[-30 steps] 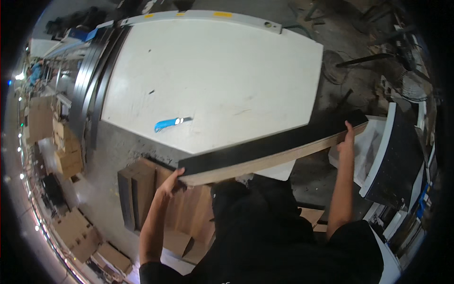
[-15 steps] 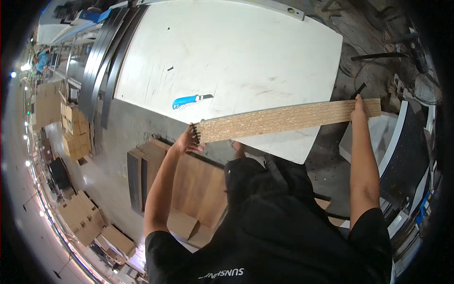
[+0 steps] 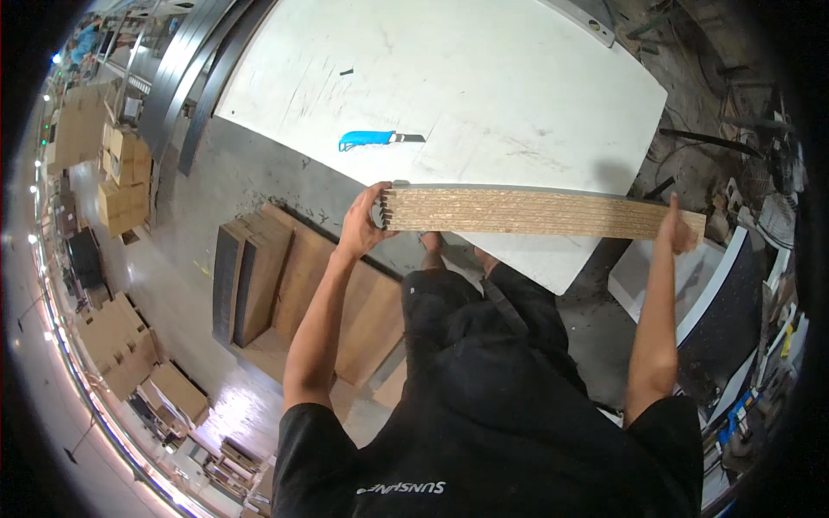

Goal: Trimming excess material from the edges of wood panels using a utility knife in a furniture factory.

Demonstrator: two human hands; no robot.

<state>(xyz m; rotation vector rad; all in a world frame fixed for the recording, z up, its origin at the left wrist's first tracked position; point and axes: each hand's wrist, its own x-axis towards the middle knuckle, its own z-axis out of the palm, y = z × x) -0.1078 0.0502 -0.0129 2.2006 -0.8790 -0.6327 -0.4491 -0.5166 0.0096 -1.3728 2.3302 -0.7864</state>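
A long stack of particleboard strips (image 3: pixel 527 212), raw chip edges facing up at me, spans the space in front of my body. My left hand (image 3: pixel 359 224) is closed round its left end, where dark strip ends stick out. Near the other end, my right hand (image 3: pixel 675 230) grips the stack with the thumb along its edge. Past the strips, a utility knife (image 3: pixel 366 140) with a blue handle lies on the white table (image 3: pixel 518 95), its dark blade pointing right. The stack covers part of the table's near edge.
Long dark strips (image 3: pixel 200 129) lie at the far left of the table, and a level (image 3: pixel 579 19) rests along its far edge. Wooden panels (image 3: pixel 298 285) stand on the floor to my left. Cardboard boxes (image 3: pixel 123 203) are farther left. A white panel (image 3: pixel 661 276) leans at right.
The stack has swung closer to level: its left end has gone up in the picture, its right end down. My view has shifted, so the table and knife sit farther right and higher.
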